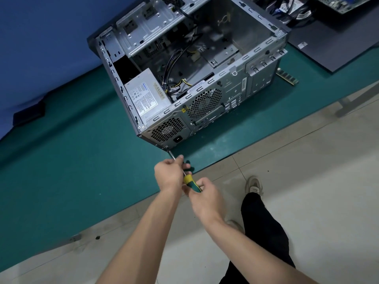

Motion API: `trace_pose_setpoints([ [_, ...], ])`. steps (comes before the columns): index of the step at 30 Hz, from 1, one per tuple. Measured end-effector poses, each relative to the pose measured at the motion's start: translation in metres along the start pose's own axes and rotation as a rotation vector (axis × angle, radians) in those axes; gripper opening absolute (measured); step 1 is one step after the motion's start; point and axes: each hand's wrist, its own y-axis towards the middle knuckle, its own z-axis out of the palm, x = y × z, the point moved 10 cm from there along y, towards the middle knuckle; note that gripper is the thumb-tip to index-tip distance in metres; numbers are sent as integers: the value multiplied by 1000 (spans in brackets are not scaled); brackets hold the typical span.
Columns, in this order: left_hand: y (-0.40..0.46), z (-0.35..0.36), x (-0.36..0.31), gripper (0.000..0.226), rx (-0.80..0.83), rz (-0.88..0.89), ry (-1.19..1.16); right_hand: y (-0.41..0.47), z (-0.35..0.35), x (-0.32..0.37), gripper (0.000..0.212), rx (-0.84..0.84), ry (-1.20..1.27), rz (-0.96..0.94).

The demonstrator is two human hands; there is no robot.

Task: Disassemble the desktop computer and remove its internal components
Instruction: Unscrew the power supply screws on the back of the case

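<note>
The open desktop case [235, 93] lies on a green table mat, its rear panel facing me. Inside sit a grey power supply [146, 97] and loose cables [174, 72]. A screwdriver with a yellow and green handle [191, 182] points its tip at a screw on the case's lower rear corner [166, 148]. My right hand [205, 196] grips the handle. My left hand [171, 173] pinches the metal shaft just ahead of the handle.
A memory stick [287, 76] lies on the mat right of the case. A dark board [332, 44] with removed parts and cables sits at the far right. A black object [28, 113] lies at the left. The table edge runs below my hands, with tiled floor and my leg beyond.
</note>
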Motion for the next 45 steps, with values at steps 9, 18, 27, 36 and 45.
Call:
trace_pose_setpoints([
  [9, -3, 9, 3, 21, 84, -71, -133, -7, 24, 10, 24, 529, 287, 75],
  [18, -5, 14, -1, 22, 85, -99, -114, -9, 28, 13, 21, 566, 256, 116],
  [27, -3, 4, -12, 9, 57, -78, 50, 1, 21, 11, 21, 499, 271, 86],
  [36, -2, -6, -16, 30, -7, 99, 282, 16, 9, 19, 32, 362, 221, -5],
  [45, -8, 6, -2, 18, 56, -19, -164, 7, 13, 24, 21, 595, 336, 102],
])
